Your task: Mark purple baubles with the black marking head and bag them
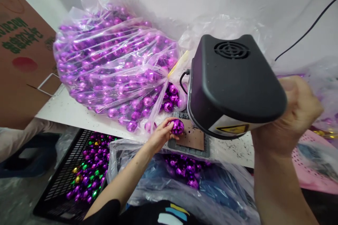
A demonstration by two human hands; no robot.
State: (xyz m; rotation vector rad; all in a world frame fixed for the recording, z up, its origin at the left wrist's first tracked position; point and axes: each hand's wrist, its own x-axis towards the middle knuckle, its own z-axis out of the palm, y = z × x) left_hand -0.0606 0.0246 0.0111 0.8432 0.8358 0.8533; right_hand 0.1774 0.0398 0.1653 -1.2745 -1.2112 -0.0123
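Observation:
My left hand [160, 134] is closed on a shiny purple faceted ball [177, 126], held with the fingertips at the edge of a brown board [194, 139]. That board has a small hole and lies on a grey metal base. Over it looms a black machine housing [237, 77] with a round vent and a yellow warning label. Beside the housing's right side, my right hand [295, 112] is curled closed; the housing hides its fingertips and whatever they grip. More purple balls [168, 106] spill from the mouth of a clear plastic bag [113, 66] on the white table.
Below the table edge, a plastic-lined container [224, 179] holds purple balls. A black crate [56, 179] of purple, green and gold balls stands at lower left. A cardboard box [23, 52] leans in from the left. On the right is a pink perforated basket [311, 161].

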